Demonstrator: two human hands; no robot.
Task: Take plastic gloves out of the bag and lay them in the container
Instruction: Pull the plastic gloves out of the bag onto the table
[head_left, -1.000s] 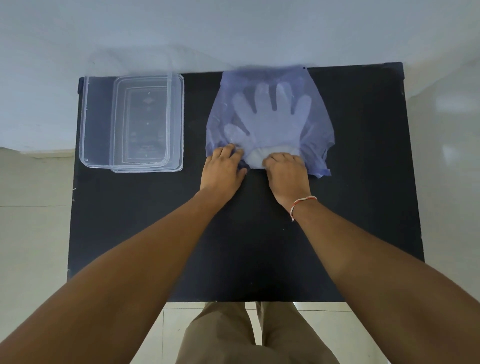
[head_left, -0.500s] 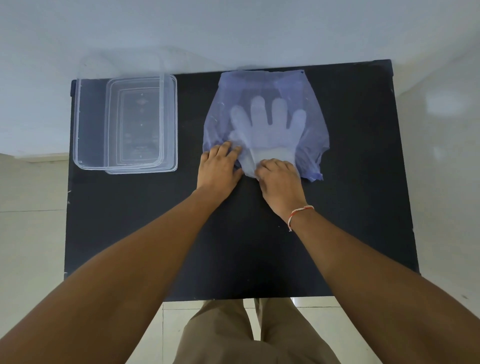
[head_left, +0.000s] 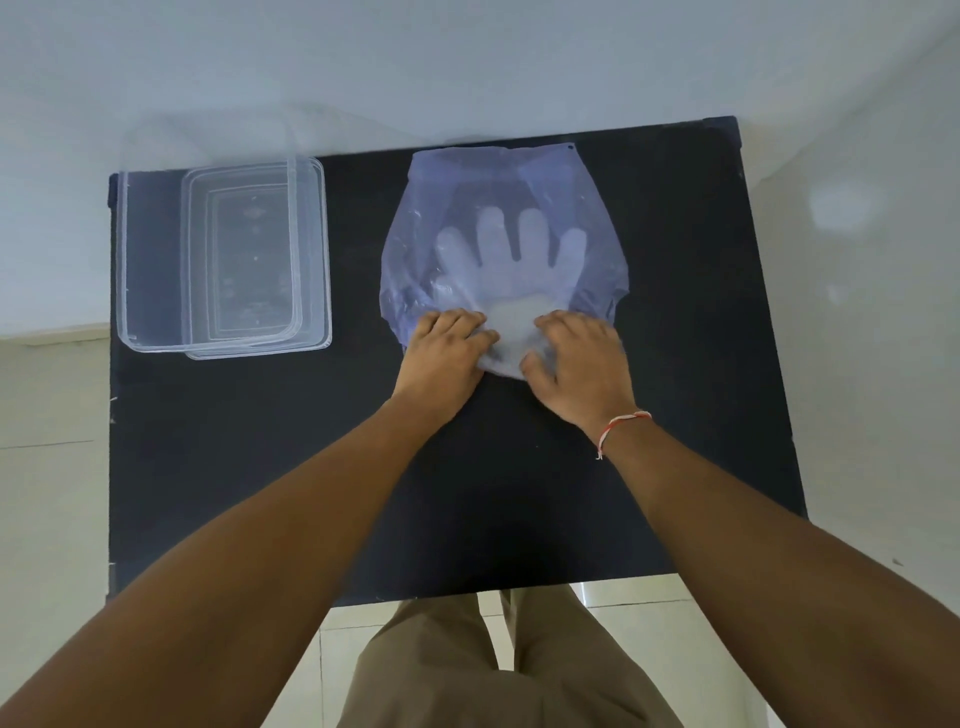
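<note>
The plastic gloves (head_left: 511, 265) lie flat inside the bluish bag (head_left: 498, 182) on the black counter (head_left: 675, 364), fingers pointing away and cuff end nearest, right between the two hands. The left hand (head_left: 441, 353) and right hand (head_left: 582, 364) have curled fingers pressed on the bag's near mouth, whether pinching I cannot tell. The clear container (head_left: 156, 338) sits well apart on the left, so the left hand is nearer it

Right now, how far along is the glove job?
Nothing looks done yet: the container on the table looks empty, though clear plastic is hard to read. In hand: the left hand and right hand work the near edge of the bag. The gloves are mostly inside it, cuffs near the opening. Left: pull them out and lay them in the container.
</note>
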